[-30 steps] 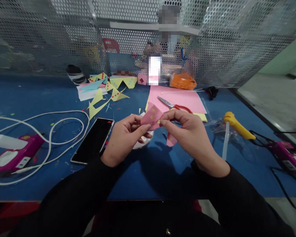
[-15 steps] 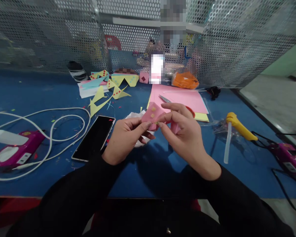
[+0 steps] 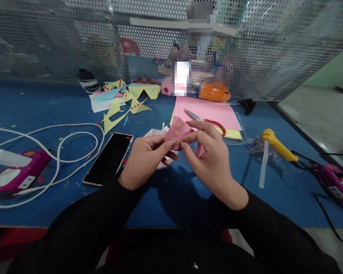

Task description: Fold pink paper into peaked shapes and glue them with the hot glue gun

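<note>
A folded pink paper piece (image 3: 177, 128) with small yellow squares on it is held up between both hands. My left hand (image 3: 145, 158) pinches its lower left edge between thumb and fingers. My right hand (image 3: 210, 152) has its thumb and index fingertips at the lower right of the same paper, by the lowest yellow square; part of the pink paper shows behind its fingers. Below and behind my left fingers lies a crumpled white wrapping (image 3: 156, 132). Scissors with red handles (image 3: 218, 125) rest on pink sheets (image 3: 214, 114) just beyond my right hand.
A black phone (image 3: 108, 160) and a looped white cable (image 3: 58, 152) lie left, beside a purple power strip (image 3: 14, 173). Yellow cut papers (image 3: 112, 116) are behind. A yellow glue gun (image 3: 280, 146) is right. An orange packet (image 3: 214, 92) stands before the perforated metal screen (image 3: 151, 42).
My right hand has shifted slightly left, its thumb closer to my left thumb at the paper's lower edge. More of the scissors' red handle now shows.
</note>
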The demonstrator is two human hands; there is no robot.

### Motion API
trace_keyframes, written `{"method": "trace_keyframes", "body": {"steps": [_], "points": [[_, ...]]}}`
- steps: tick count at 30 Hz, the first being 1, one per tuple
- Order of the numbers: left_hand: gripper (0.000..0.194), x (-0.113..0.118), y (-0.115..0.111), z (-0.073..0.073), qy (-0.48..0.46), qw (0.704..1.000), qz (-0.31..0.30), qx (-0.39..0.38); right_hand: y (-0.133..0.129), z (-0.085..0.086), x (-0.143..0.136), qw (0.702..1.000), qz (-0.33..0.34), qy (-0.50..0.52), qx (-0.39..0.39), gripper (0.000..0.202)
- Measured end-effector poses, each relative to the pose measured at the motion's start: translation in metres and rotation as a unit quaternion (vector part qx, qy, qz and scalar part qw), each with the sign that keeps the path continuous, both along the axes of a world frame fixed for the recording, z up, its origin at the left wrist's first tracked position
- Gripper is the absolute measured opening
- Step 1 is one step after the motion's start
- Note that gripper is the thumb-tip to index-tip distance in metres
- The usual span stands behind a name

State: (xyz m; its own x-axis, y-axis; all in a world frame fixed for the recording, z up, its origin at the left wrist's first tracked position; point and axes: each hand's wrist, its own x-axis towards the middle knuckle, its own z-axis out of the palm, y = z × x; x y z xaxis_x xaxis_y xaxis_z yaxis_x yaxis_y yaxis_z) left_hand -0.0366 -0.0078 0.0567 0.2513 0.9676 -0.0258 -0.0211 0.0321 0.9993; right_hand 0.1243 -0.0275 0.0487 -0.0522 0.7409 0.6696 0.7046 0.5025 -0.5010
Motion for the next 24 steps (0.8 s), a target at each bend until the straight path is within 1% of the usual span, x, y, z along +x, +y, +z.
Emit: {"method": "trace_keyframes", "body": {"steps": [9,17,24], "points": [[0.015,-0.0005,0.0002,-0.0008,0.01,1.0,-0.01,0.021,-0.0006,-0.0024,-0.0031,1.0,-0.011,0.021,0.01,0.008],[0.02,-0.0013,0.0001,-0.0032,0.029,0.999,-0.008,0.045,-0.0006,-0.0041,-0.0047,1.0,-0.018,0.023,0.007,0.008],[0.019,-0.0005,-0.0013,-0.0004,0.076,0.995,0.009,0.061,-0.0012,-0.0039,-0.0066,1.0,-0.02,0.022,0.001,0.008]]}}
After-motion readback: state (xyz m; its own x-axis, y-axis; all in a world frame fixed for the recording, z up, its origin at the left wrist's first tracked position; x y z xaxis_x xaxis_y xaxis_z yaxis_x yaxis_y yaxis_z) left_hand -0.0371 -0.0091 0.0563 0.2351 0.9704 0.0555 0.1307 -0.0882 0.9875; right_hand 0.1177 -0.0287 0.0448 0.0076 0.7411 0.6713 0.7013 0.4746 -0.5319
